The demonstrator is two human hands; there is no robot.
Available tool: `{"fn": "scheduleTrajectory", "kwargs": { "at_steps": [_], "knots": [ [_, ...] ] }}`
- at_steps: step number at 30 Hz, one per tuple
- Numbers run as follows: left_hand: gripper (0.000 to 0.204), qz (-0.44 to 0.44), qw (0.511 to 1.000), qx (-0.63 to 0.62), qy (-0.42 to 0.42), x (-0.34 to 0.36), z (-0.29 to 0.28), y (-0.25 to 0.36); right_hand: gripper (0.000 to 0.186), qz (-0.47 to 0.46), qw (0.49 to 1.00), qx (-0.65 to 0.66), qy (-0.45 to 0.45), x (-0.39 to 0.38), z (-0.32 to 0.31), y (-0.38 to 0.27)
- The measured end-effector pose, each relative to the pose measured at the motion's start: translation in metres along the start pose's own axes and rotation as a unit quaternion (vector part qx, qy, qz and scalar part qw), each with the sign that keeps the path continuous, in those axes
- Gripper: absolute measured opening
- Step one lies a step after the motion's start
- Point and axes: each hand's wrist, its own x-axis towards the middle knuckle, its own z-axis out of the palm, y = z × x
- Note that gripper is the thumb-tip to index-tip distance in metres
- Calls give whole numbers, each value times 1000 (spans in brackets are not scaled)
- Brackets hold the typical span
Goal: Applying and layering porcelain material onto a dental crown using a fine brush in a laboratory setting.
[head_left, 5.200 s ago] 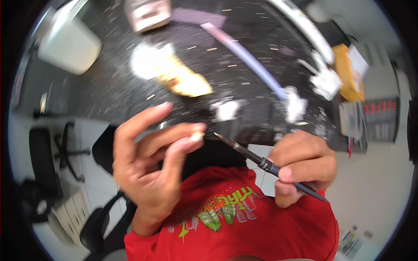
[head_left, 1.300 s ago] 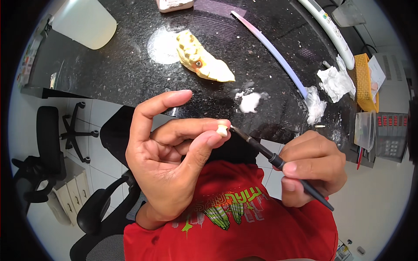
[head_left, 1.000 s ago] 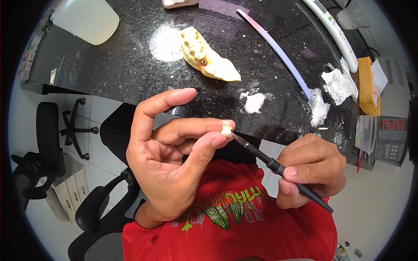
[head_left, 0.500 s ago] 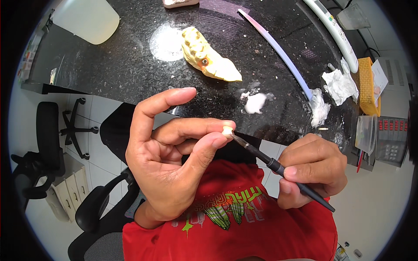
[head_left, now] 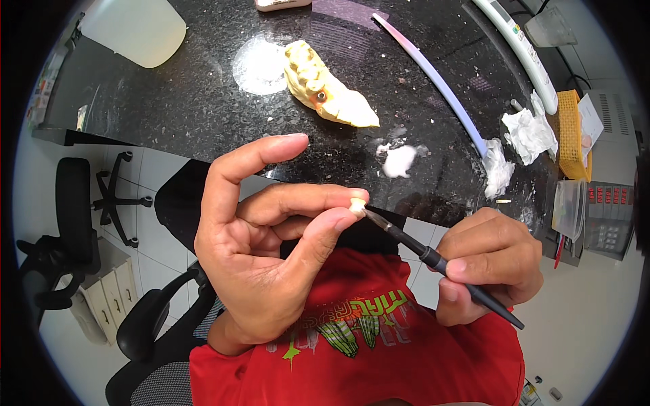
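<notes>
My left hand (head_left: 271, 257) pinches a small white tooth-shaped piece (head_left: 357, 204) between thumb and middle finger, with the index finger raised. My right hand (head_left: 491, 260) grips a thin black brush (head_left: 433, 260) like a pen; its tip touches the white piece. Both hands are held up over my lap, in front of the black speckled counter (head_left: 203, 101). A pale yellow dental cast (head_left: 325, 95) lies on the counter beyond my left hand.
On the counter lie a round white powder patch (head_left: 261, 64), a white blob (head_left: 399, 161), crumpled tissues (head_left: 525, 135), a long lilac strip (head_left: 433, 81) and a white container (head_left: 135, 27). A yellow rack (head_left: 572, 135) stands at right. Black office chairs (head_left: 74, 210) are at left.
Over five seconds my head view shifted and my hands rose closer together; the brush tip came to the white piece. In the last second almost nothing moved.
</notes>
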Motion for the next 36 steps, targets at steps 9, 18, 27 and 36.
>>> {"fn": "scheduleTrajectory", "kwargs": {
  "at_steps": [9, 18, 27, 36],
  "knots": [
    [55, 14, 999, 30, -15, 2, -2, 1, 26, 1, 1000, -3, 1, 1, 1, 0],
    [55, 16, 999, 35, -20, 3, -2, 2, 27, 2, 1000, -3, 9, 0, -1, -1],
    [53, -18, 1000, 4, -14, 4, -3, 4, 28, -11, 1000, -12, 2, -1, 1, 1],
    [53, -18, 1000, 0, -13, 3, 0, 5, 28, -23, 999, -26, 3, -4, -1, 2]
  ]
}}
